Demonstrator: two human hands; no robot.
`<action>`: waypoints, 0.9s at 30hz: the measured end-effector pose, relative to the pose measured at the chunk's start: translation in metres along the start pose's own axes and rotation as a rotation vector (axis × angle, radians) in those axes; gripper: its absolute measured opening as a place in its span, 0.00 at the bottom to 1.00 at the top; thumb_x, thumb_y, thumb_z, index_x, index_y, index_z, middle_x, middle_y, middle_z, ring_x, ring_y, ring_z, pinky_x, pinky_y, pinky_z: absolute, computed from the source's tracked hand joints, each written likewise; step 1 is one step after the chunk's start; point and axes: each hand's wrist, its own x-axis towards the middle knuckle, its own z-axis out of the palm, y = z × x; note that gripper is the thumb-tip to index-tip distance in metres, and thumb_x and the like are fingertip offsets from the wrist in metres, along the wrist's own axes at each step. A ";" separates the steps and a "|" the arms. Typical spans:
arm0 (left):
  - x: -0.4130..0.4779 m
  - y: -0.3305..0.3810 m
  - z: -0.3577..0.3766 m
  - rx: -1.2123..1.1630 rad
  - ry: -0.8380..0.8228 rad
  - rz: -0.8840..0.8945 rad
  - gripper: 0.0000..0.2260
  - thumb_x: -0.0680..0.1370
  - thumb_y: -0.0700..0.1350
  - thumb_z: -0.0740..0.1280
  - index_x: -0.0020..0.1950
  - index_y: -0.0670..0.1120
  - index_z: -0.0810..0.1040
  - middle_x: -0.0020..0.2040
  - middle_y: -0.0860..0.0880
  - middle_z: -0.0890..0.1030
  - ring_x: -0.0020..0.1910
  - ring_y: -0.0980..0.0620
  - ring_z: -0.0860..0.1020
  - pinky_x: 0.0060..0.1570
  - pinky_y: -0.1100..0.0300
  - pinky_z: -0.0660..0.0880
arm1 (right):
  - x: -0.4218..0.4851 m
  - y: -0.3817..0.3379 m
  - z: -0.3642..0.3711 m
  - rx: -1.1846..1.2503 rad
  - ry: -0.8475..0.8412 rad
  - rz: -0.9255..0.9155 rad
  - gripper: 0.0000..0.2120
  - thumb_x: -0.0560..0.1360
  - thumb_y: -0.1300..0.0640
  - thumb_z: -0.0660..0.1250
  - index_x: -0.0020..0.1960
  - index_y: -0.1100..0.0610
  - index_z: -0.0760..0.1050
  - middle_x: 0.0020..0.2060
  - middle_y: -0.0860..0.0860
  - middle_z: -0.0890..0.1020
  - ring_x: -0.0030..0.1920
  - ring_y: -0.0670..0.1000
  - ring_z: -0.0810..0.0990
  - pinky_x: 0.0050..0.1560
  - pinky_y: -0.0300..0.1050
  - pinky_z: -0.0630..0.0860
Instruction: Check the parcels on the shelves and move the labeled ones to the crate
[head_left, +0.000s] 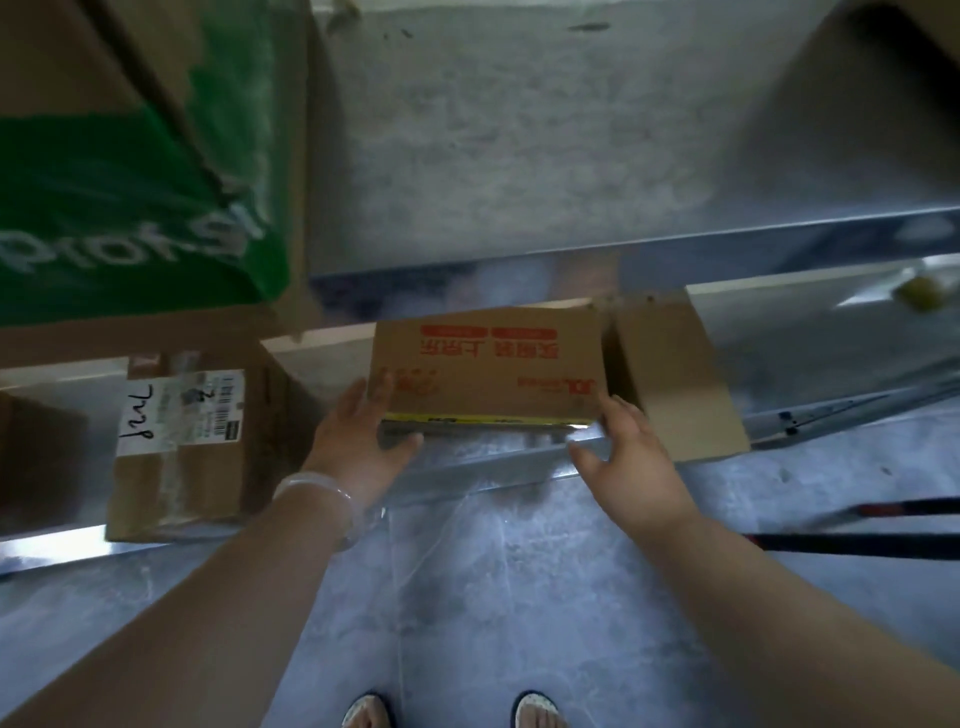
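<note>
A brown cardboard parcel with red print rests on the lower metal shelf, at its front edge. My left hand grips the parcel's left front corner, fingers along its side. My right hand holds the right front corner, thumb under the edge. No white label shows on its top face. To the left stands a brown parcel with a white shipping label bearing handwriting and a barcode. A plain brown box sits directly right of the held parcel. The crate is not in view.
A big cardboard box with a green printed panel overhangs the upper shelf at left. Another box corner fills the top right. Dark rods lie on the grey floor at right. My feet stand below the shelf.
</note>
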 end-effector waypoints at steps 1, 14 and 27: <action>0.010 0.000 0.000 -0.021 0.022 -0.014 0.35 0.76 0.60 0.64 0.80 0.56 0.54 0.79 0.47 0.57 0.77 0.44 0.58 0.76 0.51 0.56 | 0.007 0.002 -0.002 0.030 0.015 -0.015 0.31 0.76 0.49 0.66 0.76 0.46 0.60 0.73 0.47 0.65 0.71 0.51 0.66 0.69 0.52 0.67; 0.016 0.001 0.019 -0.243 0.165 -0.232 0.25 0.77 0.57 0.66 0.73 0.55 0.67 0.64 0.42 0.73 0.60 0.41 0.75 0.65 0.49 0.71 | 0.054 0.017 -0.003 0.245 -0.008 0.193 0.31 0.77 0.53 0.66 0.77 0.56 0.60 0.71 0.55 0.70 0.69 0.53 0.70 0.66 0.39 0.64; -0.009 -0.009 0.020 -0.441 0.190 -0.197 0.33 0.69 0.44 0.78 0.71 0.49 0.69 0.65 0.49 0.73 0.59 0.50 0.75 0.57 0.57 0.75 | 0.045 0.001 -0.002 0.416 0.142 0.240 0.21 0.75 0.49 0.69 0.65 0.52 0.69 0.52 0.51 0.80 0.52 0.52 0.79 0.54 0.47 0.75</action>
